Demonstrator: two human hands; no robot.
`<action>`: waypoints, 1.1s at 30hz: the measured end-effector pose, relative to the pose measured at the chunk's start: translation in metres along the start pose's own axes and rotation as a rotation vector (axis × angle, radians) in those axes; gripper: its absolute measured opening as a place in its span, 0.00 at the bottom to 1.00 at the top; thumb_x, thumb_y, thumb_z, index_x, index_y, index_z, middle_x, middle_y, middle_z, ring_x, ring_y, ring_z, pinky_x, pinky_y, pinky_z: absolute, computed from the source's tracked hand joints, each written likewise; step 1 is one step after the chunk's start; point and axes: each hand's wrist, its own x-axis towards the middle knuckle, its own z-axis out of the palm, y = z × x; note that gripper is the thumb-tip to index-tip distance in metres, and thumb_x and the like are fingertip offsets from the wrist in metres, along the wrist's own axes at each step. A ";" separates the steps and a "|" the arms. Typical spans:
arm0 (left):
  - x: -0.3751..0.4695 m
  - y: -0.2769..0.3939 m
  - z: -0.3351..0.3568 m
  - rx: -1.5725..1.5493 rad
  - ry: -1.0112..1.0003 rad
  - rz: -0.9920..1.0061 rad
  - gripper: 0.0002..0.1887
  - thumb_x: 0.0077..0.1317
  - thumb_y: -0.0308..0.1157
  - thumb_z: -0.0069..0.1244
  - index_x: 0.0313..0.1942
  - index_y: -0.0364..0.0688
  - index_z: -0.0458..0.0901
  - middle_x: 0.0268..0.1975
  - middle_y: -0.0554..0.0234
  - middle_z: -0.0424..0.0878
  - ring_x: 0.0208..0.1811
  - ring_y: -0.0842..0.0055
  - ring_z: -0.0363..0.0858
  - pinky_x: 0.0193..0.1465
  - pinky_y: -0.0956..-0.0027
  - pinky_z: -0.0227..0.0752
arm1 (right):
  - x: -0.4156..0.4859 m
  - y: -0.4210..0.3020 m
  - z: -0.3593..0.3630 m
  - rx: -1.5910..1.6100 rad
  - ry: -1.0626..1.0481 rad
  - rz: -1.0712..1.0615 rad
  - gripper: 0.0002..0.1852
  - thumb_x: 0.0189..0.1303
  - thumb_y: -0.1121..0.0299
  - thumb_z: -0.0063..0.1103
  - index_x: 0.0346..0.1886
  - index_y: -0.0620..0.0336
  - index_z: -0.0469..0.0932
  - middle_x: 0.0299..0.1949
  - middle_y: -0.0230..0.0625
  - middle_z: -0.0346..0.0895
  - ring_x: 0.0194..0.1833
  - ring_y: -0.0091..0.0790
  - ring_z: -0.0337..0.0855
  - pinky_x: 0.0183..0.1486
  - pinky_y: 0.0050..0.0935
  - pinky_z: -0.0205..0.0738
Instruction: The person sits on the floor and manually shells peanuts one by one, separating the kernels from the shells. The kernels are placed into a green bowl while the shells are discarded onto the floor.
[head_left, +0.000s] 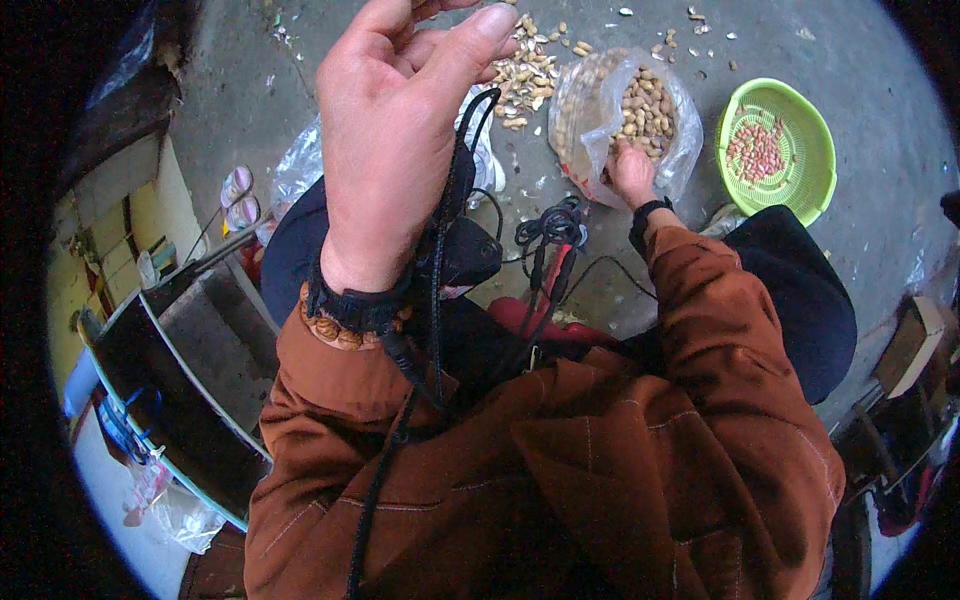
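My left hand (386, 135) is raised close to the camera, its fingers bent and partly cut off by the top edge. Between its thumb and fingers I see nothing held. Lower down, my right hand (632, 174) reaches into a clear plastic bag (581, 112) of unshelled peanuts (646, 105). Its fingertips are hidden among the nuts and plastic, so any grip is unclear. To the right of the bag, a green plastic colander (814, 161) holds shelled reddish peanut kernels (754, 152). A heap of peanut shells (525, 75) lies beyond my left hand.
Loose shells and nuts dot the concrete floor (645, 26). A bundled black cable (553, 229) hangs between my knees, and another cable (436, 285) runs beside my left wrist. A dark-sided frame (202, 375) stands at left. A cardboard box (910, 345) is at right.
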 end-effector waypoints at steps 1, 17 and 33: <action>0.000 0.000 0.000 0.003 0.000 -0.002 0.21 0.59 0.26 0.51 0.53 0.30 0.68 0.46 0.58 0.74 0.38 0.77 0.80 0.40 0.78 0.73 | 0.000 0.001 -0.001 0.012 0.044 -0.046 0.14 0.48 0.65 0.60 0.37 0.60 0.75 0.41 0.48 0.74 0.40 0.49 0.78 0.42 0.44 0.73; 0.003 -0.003 0.014 -0.162 -0.160 -0.001 0.17 0.60 0.23 0.51 0.50 0.31 0.71 0.41 0.61 0.76 0.35 0.83 0.77 0.38 0.81 0.73 | 0.011 0.004 -0.106 1.084 -0.380 0.178 0.07 0.59 0.68 0.55 0.33 0.64 0.74 0.26 0.36 0.77 0.23 0.26 0.78 0.27 0.24 0.76; -0.022 0.005 0.083 -0.063 -0.537 0.239 0.09 0.53 0.25 0.55 0.35 0.32 0.80 0.30 0.62 0.82 0.33 0.83 0.79 0.37 0.78 0.74 | -0.117 -0.094 -0.365 1.635 -0.124 -0.465 0.11 0.61 0.72 0.52 0.46 0.65 0.74 0.41 0.39 0.77 0.37 0.27 0.78 0.39 0.23 0.74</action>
